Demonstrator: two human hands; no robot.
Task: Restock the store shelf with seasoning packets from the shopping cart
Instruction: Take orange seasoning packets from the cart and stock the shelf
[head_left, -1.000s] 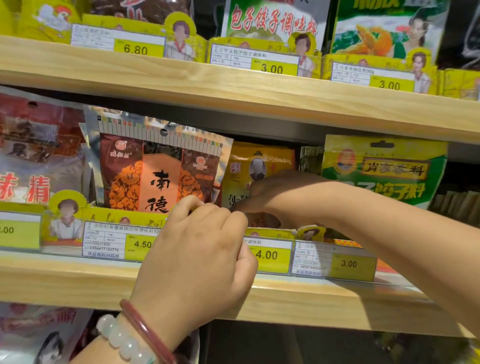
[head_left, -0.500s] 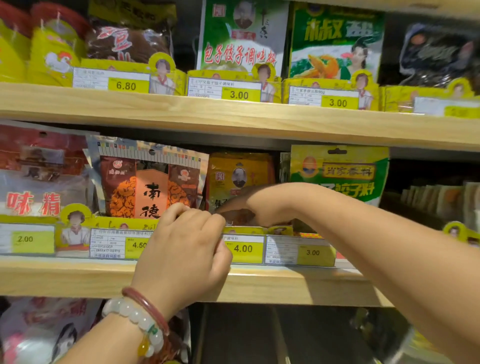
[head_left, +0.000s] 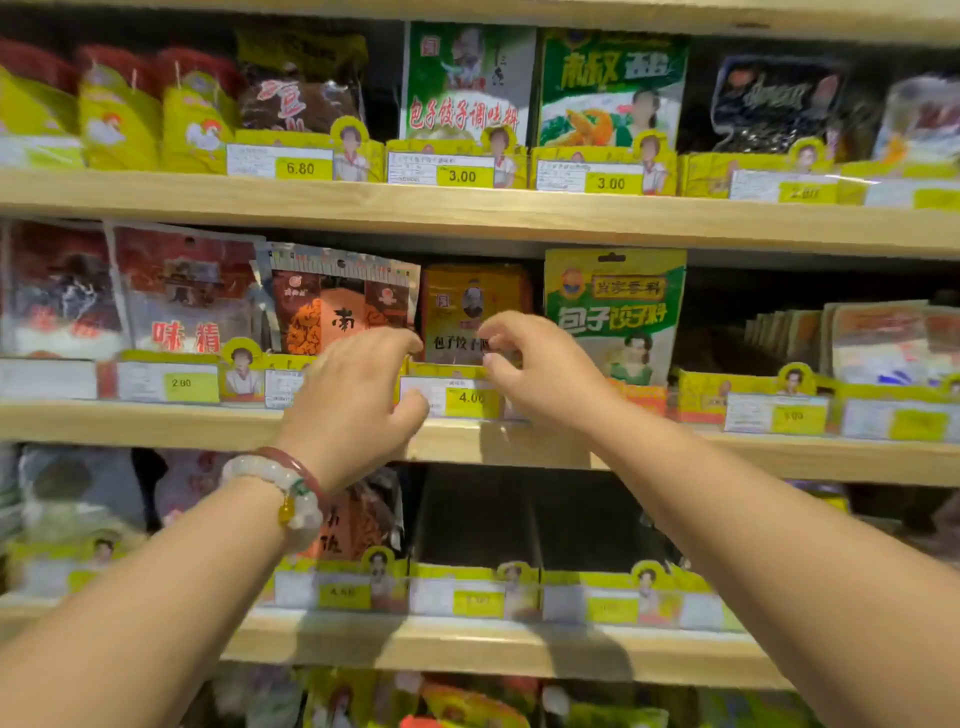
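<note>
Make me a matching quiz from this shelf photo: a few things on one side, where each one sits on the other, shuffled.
Things:
1. yellow packet
2. 6.80 tag
3. bracelets
4. green packet

Places:
A. top shelf
B. left wrist
C. middle shelf, right of both hands
D. middle shelf, above the 4.00 tag

Pairs: 1-D, 2-A, 3-B, 4-C

Yellow price tags (head_left: 470, 397) line the shelf edges, one apparently reading 4.00; bead bracelets (head_left: 291, 488) circle a wrist.
</note>
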